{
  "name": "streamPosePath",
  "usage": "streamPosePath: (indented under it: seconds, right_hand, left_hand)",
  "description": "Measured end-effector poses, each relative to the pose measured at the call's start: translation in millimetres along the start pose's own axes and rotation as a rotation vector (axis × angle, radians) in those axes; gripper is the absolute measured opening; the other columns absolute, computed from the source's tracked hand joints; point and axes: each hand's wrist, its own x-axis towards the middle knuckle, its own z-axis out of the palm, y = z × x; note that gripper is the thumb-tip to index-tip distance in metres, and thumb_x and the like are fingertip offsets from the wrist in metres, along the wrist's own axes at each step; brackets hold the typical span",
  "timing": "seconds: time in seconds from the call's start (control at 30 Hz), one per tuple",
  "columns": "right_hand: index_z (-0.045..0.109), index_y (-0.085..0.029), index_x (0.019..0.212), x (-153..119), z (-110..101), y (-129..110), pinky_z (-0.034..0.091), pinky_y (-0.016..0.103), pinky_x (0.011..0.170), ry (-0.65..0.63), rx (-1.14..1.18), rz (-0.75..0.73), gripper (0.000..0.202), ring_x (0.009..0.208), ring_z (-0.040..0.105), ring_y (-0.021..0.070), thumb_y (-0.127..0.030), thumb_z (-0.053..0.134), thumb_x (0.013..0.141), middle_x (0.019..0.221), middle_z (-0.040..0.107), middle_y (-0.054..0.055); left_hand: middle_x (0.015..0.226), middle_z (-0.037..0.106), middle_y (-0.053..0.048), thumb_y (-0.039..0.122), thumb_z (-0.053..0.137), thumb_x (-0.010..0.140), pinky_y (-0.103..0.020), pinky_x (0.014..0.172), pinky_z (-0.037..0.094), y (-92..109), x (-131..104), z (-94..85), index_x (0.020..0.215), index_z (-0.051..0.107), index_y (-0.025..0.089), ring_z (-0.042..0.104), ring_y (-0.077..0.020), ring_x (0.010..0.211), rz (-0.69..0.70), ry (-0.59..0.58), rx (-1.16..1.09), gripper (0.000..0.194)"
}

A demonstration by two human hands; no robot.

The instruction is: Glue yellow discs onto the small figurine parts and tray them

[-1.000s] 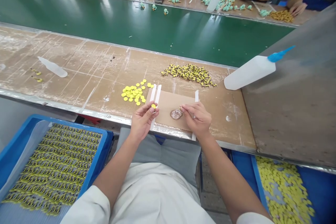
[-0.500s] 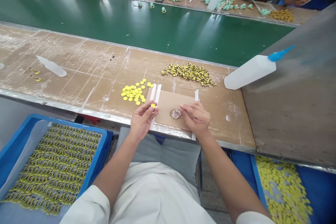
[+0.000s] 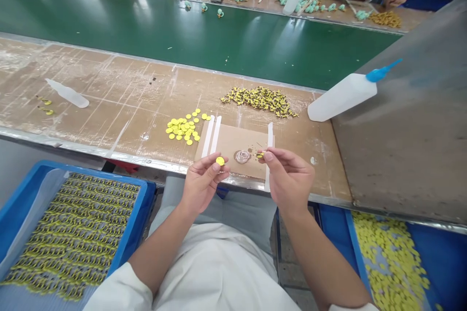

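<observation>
Between thumb and fingers, my left hand [image 3: 204, 180] pinches a round yellow disc [image 3: 220, 161]. My right hand [image 3: 292, 177] is closed on a small yellow and dark piece [image 3: 260, 154], held at its fingertips. The hands are apart, at the front of a cardboard sheet [image 3: 237, 137] with white tape strips at its sides. On the sheet, between the hands, lies a round whitish-brown smear [image 3: 242, 156]. Loose yellow discs [image 3: 182, 129] are heaped left of the sheet. Behind it is a pile of small yellow and dark pieces [image 3: 260, 99].
A large bottle with a blue nozzle [image 3: 343, 97] leans by the metal panel at right. A small bottle [image 3: 67, 93] lies at left. Blue trays [image 3: 144, 204] hold rows of pieces at lower left and discs at lower right. People work beyond the green belt [image 3: 182, 34].
My right hand has lifted off the smear and moved right and nearer, with the small piece now visible. My left hand has moved slightly right and nearer with its disc.
</observation>
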Motion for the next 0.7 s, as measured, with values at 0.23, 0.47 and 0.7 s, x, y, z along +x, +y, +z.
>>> streamPosePath:
  seconds: [0.23,0.47,0.7]
  right_hand:
    - [0.078,-0.023,0.096,-32,24,-29,0.066,0.037,0.081,-0.071,0.093,0.034,0.012,0.085,0.074,0.0241,-0.018,0.080,0.086,0.095,0.075,0.006]
    - [0.078,-0.023,0.097,-41,31,-30,0.066,0.037,0.081,-0.100,0.096,-0.009,0.015,0.087,0.074,0.0248,-0.012,0.077,0.087,0.098,0.075,0.007]
    - [0.078,-0.023,0.096,-45,34,-32,0.067,0.040,0.081,-0.090,0.019,-0.040,0.013,0.087,0.074,0.0264,-0.015,0.078,0.086,0.099,0.075,0.006]
  left_hand:
    - [0.096,0.079,-0.007,0.027,0.087,0.073,-0.032,0.081,0.064,-1,-23,24.2,0.096,0.080,0.024,0.076,-0.0225,0.088,0.059,0.000,0.061,0.024]
    - [0.095,0.079,-0.005,0.026,0.085,0.075,-0.032,0.081,0.064,-4,-30,24.1,0.098,0.080,0.026,0.076,-0.0223,0.089,0.122,-0.011,0.084,0.023]
    - [0.093,0.079,-0.004,0.024,0.087,0.072,-0.032,0.082,0.065,-4,-30,25.5,0.099,0.080,0.027,0.076,-0.0215,0.087,0.156,0.004,0.065,0.027]
